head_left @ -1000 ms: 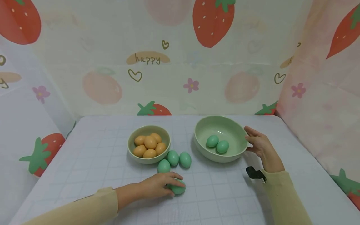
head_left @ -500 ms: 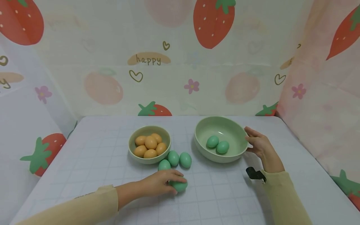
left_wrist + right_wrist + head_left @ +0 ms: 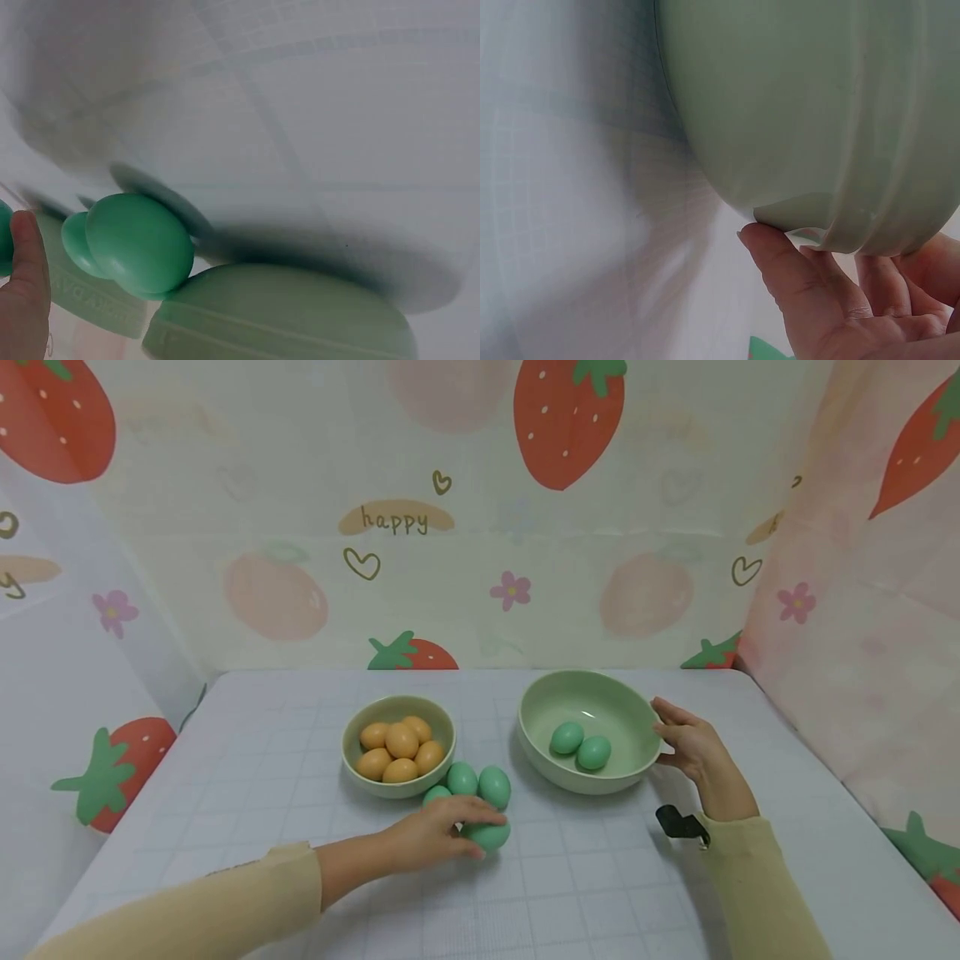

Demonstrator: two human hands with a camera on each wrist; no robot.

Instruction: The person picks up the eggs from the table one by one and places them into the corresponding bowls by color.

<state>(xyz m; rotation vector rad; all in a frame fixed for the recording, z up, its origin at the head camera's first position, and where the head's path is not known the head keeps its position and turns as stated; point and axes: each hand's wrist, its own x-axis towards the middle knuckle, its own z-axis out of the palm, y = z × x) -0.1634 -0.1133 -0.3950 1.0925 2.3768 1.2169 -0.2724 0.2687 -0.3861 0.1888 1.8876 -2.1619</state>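
My left hand (image 3: 435, 837) pinches a green egg (image 3: 488, 836) between thumb and fingers, in front of the loose eggs. In the left wrist view only a fingertip (image 3: 28, 240) and a sliver of that egg (image 3: 4, 244) show. Three other green eggs (image 3: 494, 787) lie on the table, one partly behind the hand. To the right, my right hand (image 3: 696, 752) grips the rim of a large green bowl (image 3: 588, 782) holding two green eggs (image 3: 594, 752). Seen from the right wrist, the fingers (image 3: 780, 262) touch the bowl's outer side and edge.
Left of the large bowl stands a smaller green bowl (image 3: 398, 790) with several orange-brown eggs (image 3: 401, 740). The table (image 3: 225, 777) has a pale grid cloth. Strawberry-print sheets (image 3: 465, 602) hang behind it and at both sides.
My left hand has carried the green egg a little right and away from me, closer to the loose eggs. The right hand and the large bowl have stayed put.
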